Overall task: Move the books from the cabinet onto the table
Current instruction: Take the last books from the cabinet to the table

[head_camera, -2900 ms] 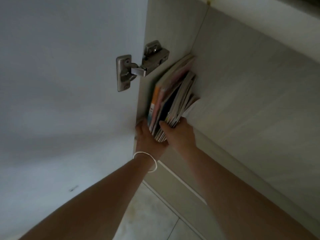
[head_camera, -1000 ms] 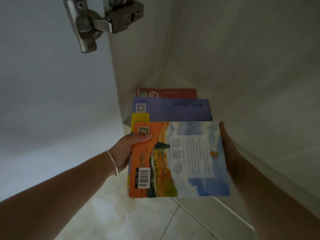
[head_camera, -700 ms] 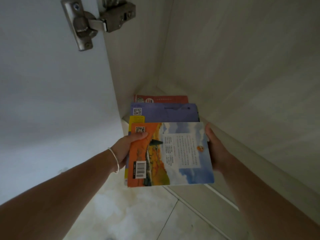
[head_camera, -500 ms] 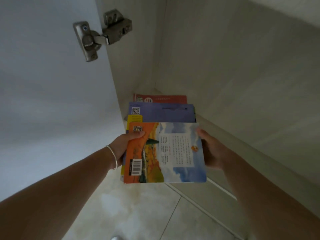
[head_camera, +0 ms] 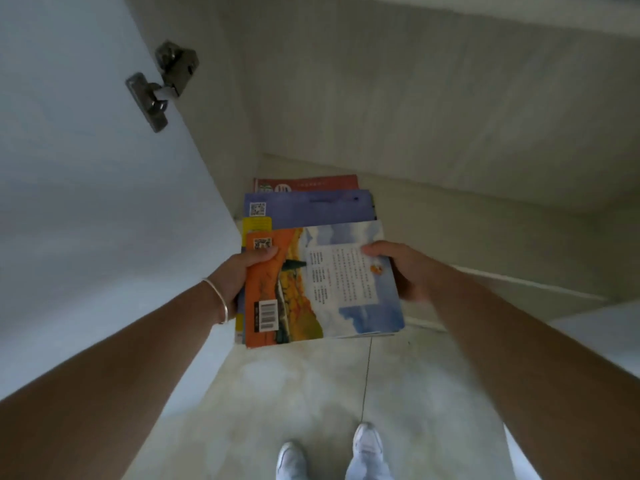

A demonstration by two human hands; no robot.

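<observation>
While both hands (head_camera: 398,268) grip books (head_camera: 322,282), cabinet door (head_camera: 86,168) flanks left.

So the cabinet shelf (head_camera: 467,216) is a pale wood-grain board running off to the right, and the far ends of the books (head_camera: 311,209) seem to reach over its left end, hard to tell if they actually touch it. Below, closer in, the floor (head_camera: 311,393) is light marbled tile with a thin grout line, and a pair of white shoes (head_camera: 332,455) stands on it at the near edge.
</observation>
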